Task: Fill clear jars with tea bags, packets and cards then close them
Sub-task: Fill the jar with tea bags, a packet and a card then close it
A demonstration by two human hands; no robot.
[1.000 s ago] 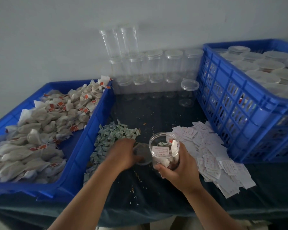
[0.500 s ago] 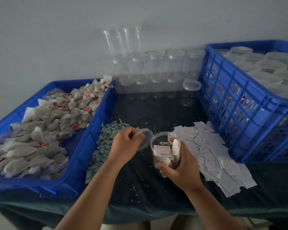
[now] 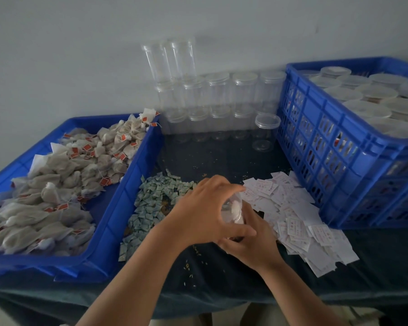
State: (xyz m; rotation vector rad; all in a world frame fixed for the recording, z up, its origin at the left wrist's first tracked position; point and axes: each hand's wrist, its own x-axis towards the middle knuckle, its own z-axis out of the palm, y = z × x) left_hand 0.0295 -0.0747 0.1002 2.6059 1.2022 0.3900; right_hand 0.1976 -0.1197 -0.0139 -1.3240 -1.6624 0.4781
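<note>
A small clear jar (image 3: 233,211) with tea bags and a card inside stands at the table's front centre. My right hand (image 3: 250,243) grips it from the near side. My left hand (image 3: 207,212) covers its top, fingers curled around the clear lid, which is mostly hidden under the palm. A heap of green packets (image 3: 151,203) lies just left of the hands. White printed cards (image 3: 297,217) are spread to the right. Tea bags with red tags (image 3: 64,184) fill the low blue tray (image 3: 118,208) on the left.
Stacked empty clear jars (image 3: 219,104) stand against the back wall, one lidded jar (image 3: 265,132) in front of them. A tall blue crate (image 3: 334,165) at the right holds several closed jars. Loose crumbs dot the dark tablecloth (image 3: 221,278).
My left hand picked the lid off the table beside the packets, lifted it and brought it right onto the jar's mouth. My right hand kept hold of the jar.
</note>
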